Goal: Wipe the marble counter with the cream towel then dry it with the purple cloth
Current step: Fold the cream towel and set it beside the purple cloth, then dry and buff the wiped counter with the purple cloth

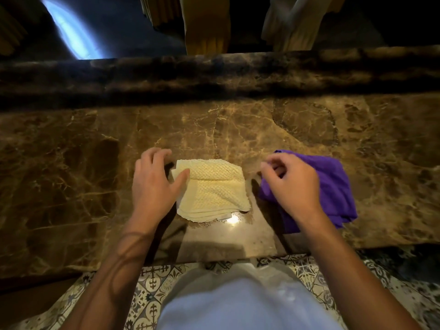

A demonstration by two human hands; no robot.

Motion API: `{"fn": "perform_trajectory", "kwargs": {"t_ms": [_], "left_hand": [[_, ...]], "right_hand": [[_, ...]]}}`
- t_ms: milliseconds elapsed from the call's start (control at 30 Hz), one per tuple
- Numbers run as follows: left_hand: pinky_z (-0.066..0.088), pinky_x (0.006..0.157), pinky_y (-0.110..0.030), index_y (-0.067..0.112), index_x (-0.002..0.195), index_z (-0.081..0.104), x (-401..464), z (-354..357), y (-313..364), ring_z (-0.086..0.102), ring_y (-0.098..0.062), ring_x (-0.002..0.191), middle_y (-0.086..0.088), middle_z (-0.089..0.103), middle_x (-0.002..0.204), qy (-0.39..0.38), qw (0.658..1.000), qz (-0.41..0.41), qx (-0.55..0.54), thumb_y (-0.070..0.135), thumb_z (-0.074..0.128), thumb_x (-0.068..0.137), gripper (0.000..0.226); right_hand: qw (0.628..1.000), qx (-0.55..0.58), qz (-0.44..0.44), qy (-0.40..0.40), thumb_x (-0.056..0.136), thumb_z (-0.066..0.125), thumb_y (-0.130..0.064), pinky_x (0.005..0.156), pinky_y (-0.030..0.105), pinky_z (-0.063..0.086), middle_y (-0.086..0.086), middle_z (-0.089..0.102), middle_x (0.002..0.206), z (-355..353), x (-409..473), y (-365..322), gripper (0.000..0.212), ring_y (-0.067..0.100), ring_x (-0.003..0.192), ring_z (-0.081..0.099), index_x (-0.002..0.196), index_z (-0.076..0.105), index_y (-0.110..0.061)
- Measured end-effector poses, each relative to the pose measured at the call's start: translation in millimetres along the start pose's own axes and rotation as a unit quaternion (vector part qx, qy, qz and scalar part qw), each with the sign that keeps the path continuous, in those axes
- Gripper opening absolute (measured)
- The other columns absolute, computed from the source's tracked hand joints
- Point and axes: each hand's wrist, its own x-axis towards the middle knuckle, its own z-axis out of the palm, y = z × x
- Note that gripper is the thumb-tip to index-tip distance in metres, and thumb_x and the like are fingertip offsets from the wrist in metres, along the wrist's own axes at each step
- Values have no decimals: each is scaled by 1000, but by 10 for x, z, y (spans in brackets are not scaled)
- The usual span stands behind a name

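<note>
A folded cream towel with a raised waffle-like weave (212,189) lay on the brown, pale-veined polished marble counter (71,163), near its front edge and roughly in the middle of the view. The towel was folded into a rough square, its top layer doubled over into a soft roll across the far half, and several layered edges showed along its near side. The left hand (154,179) rested at the towel's left edge with fingers spread apart, the thumb lying on the fabric and the other fingertips reaching past the far-left corner. Just to the right, a crumpled purple cloth of smooth thin fabric (333,186) sat in a loose heap on the same surface, apart from the towel. The right hand (290,182) hovered over the cloth's left part with its fingers curled inward; whether they pinched the fabric could not be told. A bright glare spot shone on the stone just beside the towel's near edge.
</note>
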Motion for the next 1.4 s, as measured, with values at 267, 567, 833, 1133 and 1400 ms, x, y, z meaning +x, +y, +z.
{"fn": "perform_trajectory", "kwargs": {"t_ms": [267,567,833,1133,1400], "left_hand": [[37,113,-44,16,137,61,26,377,1189,44,-26,142,-9,54,149,-53,981,185,36,62,52,95,63],[45,97,-41,18,125,68,-21,1059,1816,52,-26,125,-2,62,129,-126,966,181,133,87,45,77,87],[42,87,-38,14,107,71,-102,1159,1873,56,-33,105,-9,65,105,-120,983,135,16,56,71,85,48],[60,84,-40,19,94,78,-319,772,1896,76,-21,95,-5,82,96,-174,836,-169,-492,30,78,88,12],[60,81,-26,19,117,69,-646,160,1603,75,-14,102,0,80,111,-204,752,-149,-608,22,74,76,41]], "right_hand": [[977,-165,129,38,93,57,-55,116,48,32,17,48,151,-598,134,1094,65,38,140,39,137,58,-7],[975,-186,118,-13,85,39,-75,119,49,26,14,45,157,-491,-30,1402,82,37,149,30,136,63,-14],[991,-117,50,31,88,64,-52,101,46,39,6,71,111,-497,-64,1508,38,32,117,58,96,71,-16],[989,141,30,-24,92,70,-40,67,30,47,-4,69,79,-687,6,1149,23,16,74,63,92,66,-17],[873,454,64,-169,91,72,-13,80,26,56,-1,79,103,-601,-151,536,19,10,92,72,109,73,-17]]}}
